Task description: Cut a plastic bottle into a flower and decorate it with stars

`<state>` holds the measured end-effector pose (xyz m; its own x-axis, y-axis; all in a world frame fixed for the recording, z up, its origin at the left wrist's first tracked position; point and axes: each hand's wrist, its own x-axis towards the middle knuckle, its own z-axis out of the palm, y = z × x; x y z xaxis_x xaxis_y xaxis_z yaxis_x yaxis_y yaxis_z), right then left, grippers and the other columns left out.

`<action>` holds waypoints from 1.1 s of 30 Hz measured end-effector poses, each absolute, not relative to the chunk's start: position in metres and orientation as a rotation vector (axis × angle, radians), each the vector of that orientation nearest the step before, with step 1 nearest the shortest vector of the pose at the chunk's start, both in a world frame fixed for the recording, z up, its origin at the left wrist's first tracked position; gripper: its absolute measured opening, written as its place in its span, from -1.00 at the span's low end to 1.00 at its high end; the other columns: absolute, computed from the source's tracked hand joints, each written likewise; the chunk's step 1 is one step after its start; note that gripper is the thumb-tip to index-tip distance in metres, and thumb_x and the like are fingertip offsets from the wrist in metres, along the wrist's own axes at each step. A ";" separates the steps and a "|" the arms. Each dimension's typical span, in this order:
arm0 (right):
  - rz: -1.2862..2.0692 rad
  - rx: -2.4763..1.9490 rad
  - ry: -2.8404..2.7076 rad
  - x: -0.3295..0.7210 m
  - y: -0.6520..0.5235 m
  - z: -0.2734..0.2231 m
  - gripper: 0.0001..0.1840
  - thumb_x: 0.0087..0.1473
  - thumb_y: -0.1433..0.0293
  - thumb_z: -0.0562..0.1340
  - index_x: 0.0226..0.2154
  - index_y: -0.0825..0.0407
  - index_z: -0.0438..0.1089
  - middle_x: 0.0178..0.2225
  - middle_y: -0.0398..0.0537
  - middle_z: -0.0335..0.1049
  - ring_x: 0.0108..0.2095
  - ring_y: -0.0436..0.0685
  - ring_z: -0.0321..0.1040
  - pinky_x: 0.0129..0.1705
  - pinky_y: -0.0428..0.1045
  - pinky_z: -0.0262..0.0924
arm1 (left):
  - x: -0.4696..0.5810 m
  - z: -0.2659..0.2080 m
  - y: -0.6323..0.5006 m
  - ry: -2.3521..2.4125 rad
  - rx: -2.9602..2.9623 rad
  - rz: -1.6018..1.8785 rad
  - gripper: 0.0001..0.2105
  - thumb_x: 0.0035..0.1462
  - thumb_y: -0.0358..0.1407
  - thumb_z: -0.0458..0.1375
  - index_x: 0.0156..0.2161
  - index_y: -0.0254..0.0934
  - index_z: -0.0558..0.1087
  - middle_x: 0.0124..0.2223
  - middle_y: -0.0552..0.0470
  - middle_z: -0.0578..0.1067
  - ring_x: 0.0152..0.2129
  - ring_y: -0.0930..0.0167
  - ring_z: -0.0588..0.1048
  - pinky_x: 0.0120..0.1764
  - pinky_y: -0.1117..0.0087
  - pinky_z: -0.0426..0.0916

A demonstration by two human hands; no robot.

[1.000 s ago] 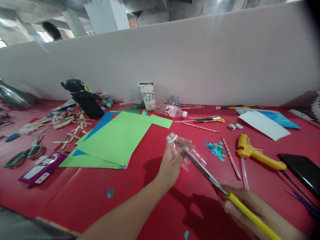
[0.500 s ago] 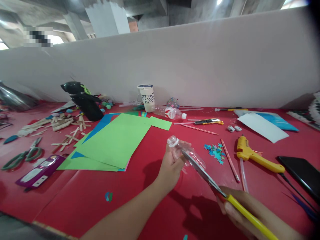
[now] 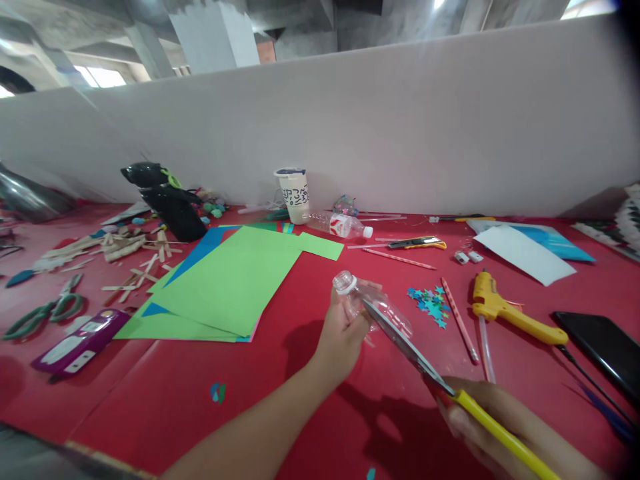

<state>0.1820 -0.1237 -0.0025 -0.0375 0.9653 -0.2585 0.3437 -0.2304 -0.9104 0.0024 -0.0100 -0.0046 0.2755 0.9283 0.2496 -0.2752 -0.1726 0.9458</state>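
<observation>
My left hand (image 3: 345, 333) is wrapped round a clear plastic bottle (image 3: 385, 310), its open neck with a white ring tilted toward the upper left. In my right hand (image 3: 485, 413) is a pair of scissors (image 3: 425, 367) with yellow handles, the handles partly cut off by the bottom edge. The blades reach up and left to the bottle just below its neck, close to my left fingers. How deep the tips go into the plastic I cannot tell. Both hands are above the red table (image 3: 250, 413).
Green paper sheets (image 3: 235, 280) lie left of my hands. To the right are blue star sequins (image 3: 430, 303), a pink pencil (image 3: 460, 320), a yellow glue gun (image 3: 515, 317) and a black phone (image 3: 600, 350). Behind lie a capped bottle (image 3: 345, 225) and a utility knife (image 3: 417, 243).
The hands, bottle and scissors hold almost the same pose. The scissors' handles have moved very slightly downward and to the right.
</observation>
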 end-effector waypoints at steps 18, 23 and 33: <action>1.440 -1.627 -1.281 0.192 -0.130 -0.012 -0.42 -0.09 -0.14 0.19 -0.29 0.01 0.40 -0.68 -0.29 0.13 -0.73 -0.11 -0.06 -0.72 -0.16 -0.07 | 0.001 -0.004 -0.009 0.663 1.375 1.236 -0.81 0.15 -0.35 0.08 -0.12 -0.23 0.23 -0.07 -0.09 0.43 -0.15 0.33 0.44 -0.13 0.31 0.31; 1.474 -1.627 -1.167 0.188 -0.128 -0.008 -0.30 -0.21 -0.25 0.16 -0.31 0.02 0.38 -0.66 -0.29 0.13 -0.73 -0.13 -0.18 -0.72 -0.15 -0.18 | 0.001 -0.002 -0.010 0.711 1.423 1.258 -0.80 0.13 -0.39 0.10 -0.12 -0.23 0.26 -0.11 -0.07 0.46 -0.18 0.35 0.45 -0.15 0.33 0.31; 1.252 -1.709 -1.214 0.193 -0.132 -0.019 -0.46 -0.18 -0.08 0.29 -0.33 0.03 0.46 -0.50 -0.12 0.40 -0.43 0.12 0.35 -0.38 -0.08 0.27 | -0.001 -0.004 -0.009 0.740 1.458 1.261 -0.76 0.11 -0.46 0.07 -0.09 -0.24 0.30 -0.15 -0.05 0.49 -0.16 0.34 0.44 -0.14 0.31 0.31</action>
<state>0.1929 -0.1322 -0.0186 0.0998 0.9446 -0.3127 0.2838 -0.3283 -0.9009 -0.0014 -0.0094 -0.0040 0.2611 0.9106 0.3204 -0.1646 -0.2851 0.9443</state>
